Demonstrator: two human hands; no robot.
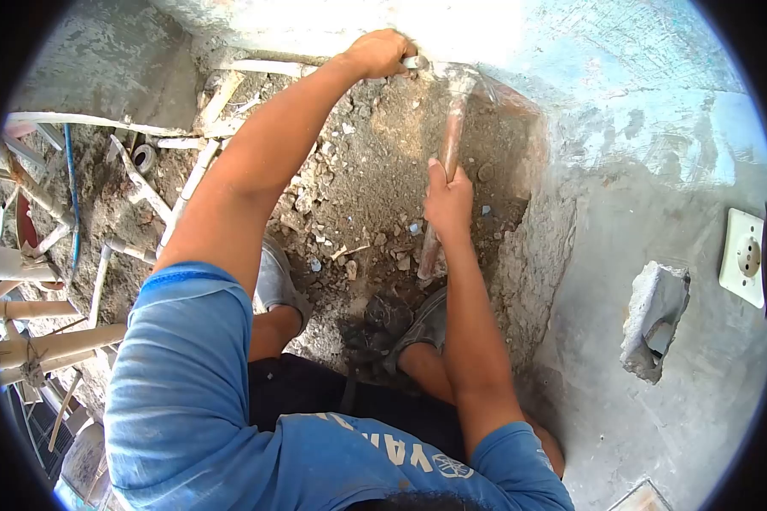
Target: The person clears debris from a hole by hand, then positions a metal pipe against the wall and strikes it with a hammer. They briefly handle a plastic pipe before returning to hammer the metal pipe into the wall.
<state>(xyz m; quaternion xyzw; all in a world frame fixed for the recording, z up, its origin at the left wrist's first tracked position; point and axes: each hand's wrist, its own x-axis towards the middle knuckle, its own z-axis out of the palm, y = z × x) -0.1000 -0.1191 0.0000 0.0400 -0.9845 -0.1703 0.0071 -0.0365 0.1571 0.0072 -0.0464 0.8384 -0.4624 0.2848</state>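
Note:
My left hand [382, 53] is closed around what looks like a chisel, at the foot of the pale wall. Only its short grey metal end [414, 62] sticks out of the fist; the rest is hidden. In my right hand [448, 203] is a hammer [454, 128], gripped partway down its worn reddish-brown handle. The hammer's dusty head lies by the wall base, a little right of the chisel end. Beneath both hands spreads dug-up soil [383, 162] with stones and broken chips.
A rough wall [639, 213] rises on the right, with a broken hole [656, 319] and a white socket [744, 257]. Pipes, a blue hose [72, 204] and bamboo poles [60, 343] crowd the left. My shoes [277, 277] stand on the dirt near a dark bundle [375, 328].

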